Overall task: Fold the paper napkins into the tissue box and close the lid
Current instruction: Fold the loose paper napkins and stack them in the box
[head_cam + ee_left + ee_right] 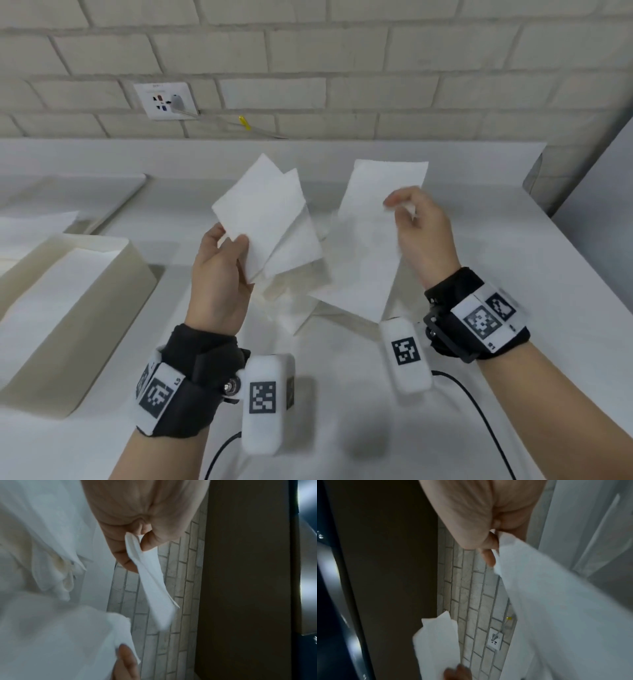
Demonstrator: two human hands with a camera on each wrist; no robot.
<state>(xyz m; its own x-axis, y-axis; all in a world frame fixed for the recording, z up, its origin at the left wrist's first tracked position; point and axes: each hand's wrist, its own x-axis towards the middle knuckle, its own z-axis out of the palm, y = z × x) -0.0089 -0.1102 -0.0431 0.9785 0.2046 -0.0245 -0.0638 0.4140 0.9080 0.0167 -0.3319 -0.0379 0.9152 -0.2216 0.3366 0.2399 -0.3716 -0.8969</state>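
left hand (219, 274) pinches two small folded white paper napkins (265, 219) by a corner, right hand (419, 229) pinches a longer half-open white napkin sheet (371, 240) at its edge (probably next to fold), both above the white counter (479, 240), open-topped beige rectangular tissue box (113, 287) waiting at left.

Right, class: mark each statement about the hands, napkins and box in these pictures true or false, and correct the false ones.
1. The left hand pinches folded napkins held up off the counter. True.
2. The right hand is empty. False: it pinches an open napkin by its edge.
3. The tissue box sits at the person's left, lid off. True.
4. The two hands grip the same napkin. False: each holds its own.
5. A wall socket has something plugged in. True.
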